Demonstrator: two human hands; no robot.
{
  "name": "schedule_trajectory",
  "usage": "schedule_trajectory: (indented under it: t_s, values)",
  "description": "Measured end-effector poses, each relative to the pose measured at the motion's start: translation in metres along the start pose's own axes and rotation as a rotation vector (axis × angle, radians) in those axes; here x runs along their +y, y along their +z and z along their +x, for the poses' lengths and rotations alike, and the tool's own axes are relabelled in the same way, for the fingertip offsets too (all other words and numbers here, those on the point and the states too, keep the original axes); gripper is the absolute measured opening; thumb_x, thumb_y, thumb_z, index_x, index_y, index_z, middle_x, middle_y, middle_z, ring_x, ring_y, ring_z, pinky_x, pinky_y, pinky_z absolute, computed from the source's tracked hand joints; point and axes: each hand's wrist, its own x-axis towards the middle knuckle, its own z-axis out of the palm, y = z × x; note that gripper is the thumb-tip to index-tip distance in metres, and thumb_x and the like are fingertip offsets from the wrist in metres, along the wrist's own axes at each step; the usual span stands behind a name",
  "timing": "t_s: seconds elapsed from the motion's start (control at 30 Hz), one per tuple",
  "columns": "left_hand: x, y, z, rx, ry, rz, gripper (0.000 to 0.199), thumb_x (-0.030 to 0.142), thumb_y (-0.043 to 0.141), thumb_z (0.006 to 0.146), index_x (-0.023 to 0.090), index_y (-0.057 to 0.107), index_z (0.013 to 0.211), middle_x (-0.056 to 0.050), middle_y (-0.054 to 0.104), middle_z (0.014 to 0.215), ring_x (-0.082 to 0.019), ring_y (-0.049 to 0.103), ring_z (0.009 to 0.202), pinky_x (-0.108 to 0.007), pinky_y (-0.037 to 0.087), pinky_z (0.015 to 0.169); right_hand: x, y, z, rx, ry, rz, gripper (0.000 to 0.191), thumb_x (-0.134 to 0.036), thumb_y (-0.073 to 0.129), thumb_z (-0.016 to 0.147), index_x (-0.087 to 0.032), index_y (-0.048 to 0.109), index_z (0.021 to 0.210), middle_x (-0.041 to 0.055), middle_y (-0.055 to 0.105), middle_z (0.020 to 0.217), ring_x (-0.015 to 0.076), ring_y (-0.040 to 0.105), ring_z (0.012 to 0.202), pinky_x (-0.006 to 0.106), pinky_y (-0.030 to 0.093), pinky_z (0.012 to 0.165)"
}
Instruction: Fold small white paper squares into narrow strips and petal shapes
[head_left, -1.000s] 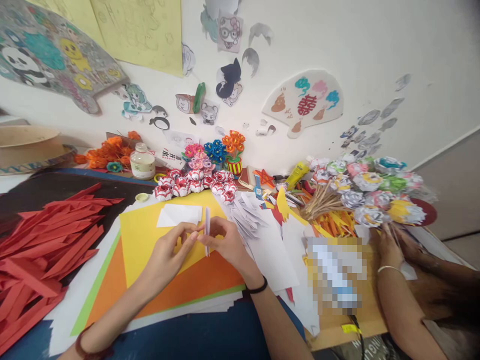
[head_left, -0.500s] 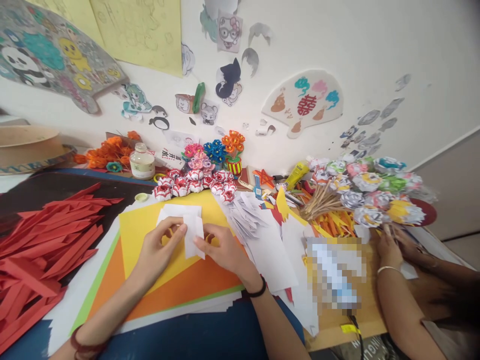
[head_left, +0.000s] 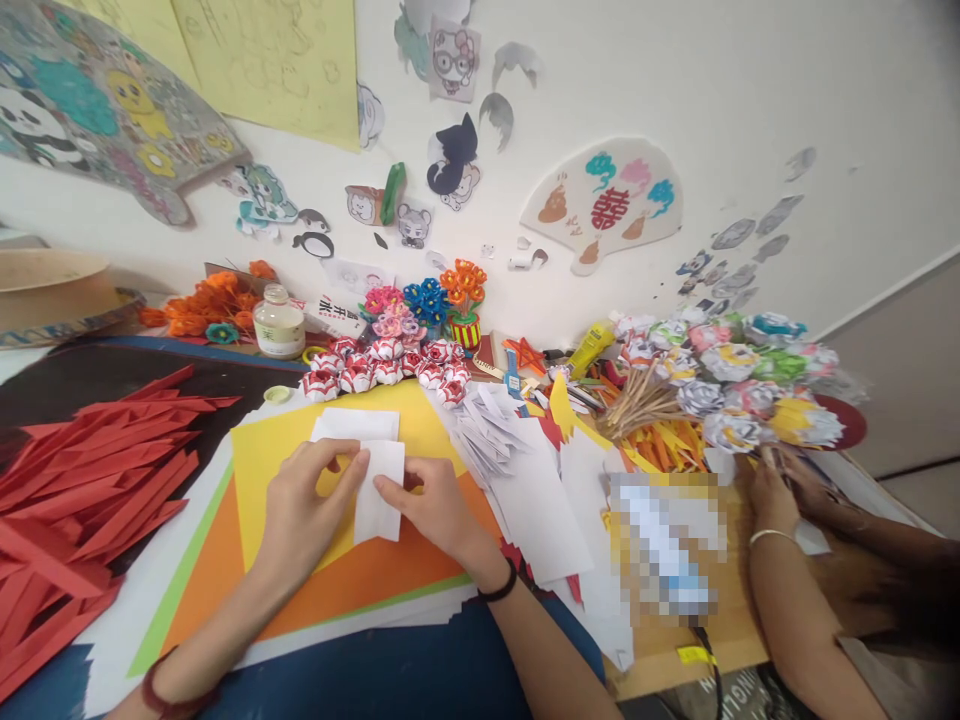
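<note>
At the centre of the frame, slightly left, both hands press a small white paper piece (head_left: pixel 379 487) flat against the yellow sheet (head_left: pixel 277 455). The left hand (head_left: pixel 304 510) lies to the left of the piece, fingers extended, with fingertips on its upper left edge. The right hand (head_left: pixel 431 505) lies to the right, index finger pointing left across the lower middle of the piece. The two hands are close together, each pressing rather than gripping; the piece is not pinched between fingers as far as can be seen. The yellow sheet tops a stack that includes an orange sheet (head_left: pixel 375 575) below it. A second white slip (head_left: pixel 356 425) lies flat just above the hands. To the right of centre sits a fanned pile of white folded papers (head_left: pixel 495 430). A heap of red paper strips (head_left: pixel 90 470) fills the left of the frame. Above the stack, a row of red-and-white paper flowers (head_left: pixel 386 365) runs across, with a small glass jar (head_left: pixel 279 322) to its upper left. At the right of the frame, a bunch of paper roses on sticks (head_left: pixel 735 385) lies on the table, with another person's hand (head_left: pixel 769 490) just beside the stick ends.
</note>
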Motion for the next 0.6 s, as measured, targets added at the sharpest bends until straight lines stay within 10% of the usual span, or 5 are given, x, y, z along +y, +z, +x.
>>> schedule_trajectory:
  t_s: [0.6]
  values:
    - [0.0006, -0.0018, -0.0048, 0.205, 0.172, 0.260, 0.010, 0.030, 0.063, 0.085, 0.022, 0.068, 0.089, -0.002, 0.073, 0.087, -0.020, 0.059, 0.075, -0.032, 0.039, 0.072, -0.0058, -0.0010, -0.0007, -0.006, -0.021, 0.015, 0.032, -0.036, 0.058, 0.083, -0.019, 0.040, 0.062, -0.0056, 0.034, 0.058, 0.0092, 0.032, 0.056, 0.023, 0.026, 0.050]
